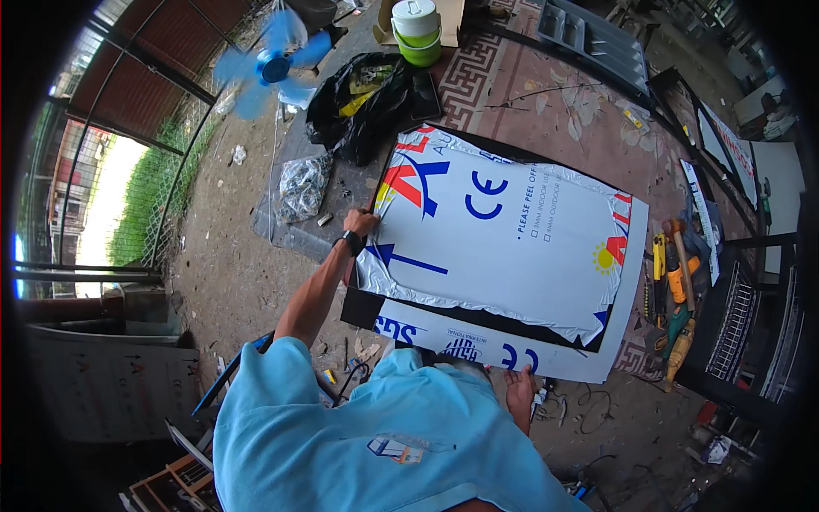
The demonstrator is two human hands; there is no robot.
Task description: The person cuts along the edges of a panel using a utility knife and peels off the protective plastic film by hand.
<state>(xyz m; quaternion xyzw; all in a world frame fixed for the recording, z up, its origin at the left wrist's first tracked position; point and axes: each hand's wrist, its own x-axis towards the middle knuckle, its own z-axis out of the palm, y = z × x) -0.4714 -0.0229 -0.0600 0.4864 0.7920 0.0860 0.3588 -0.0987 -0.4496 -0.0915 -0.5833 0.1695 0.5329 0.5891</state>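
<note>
Now both hands (361,224) (519,391), partly curled, hold stacked sheets (490,247) by edges; a narrow gap separates the tools (676,286).

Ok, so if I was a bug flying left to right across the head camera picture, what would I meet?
Green grass → blue fan → left hand → green and white jug → right hand → grey tray → pile of hand tools.

The white film-covered panel (512,264) before you bore large blue letters (486,194) toward eleven o'clock, finer print with two checkboxes (535,234) toward one, a blue arrow (416,260) toward eight and a sun emblem (604,258) toward four. Blue lettering (465,349) crossed the sheet (426,322) along its six-o'clock edge; red letters (735,152) marked a board at two.
</note>
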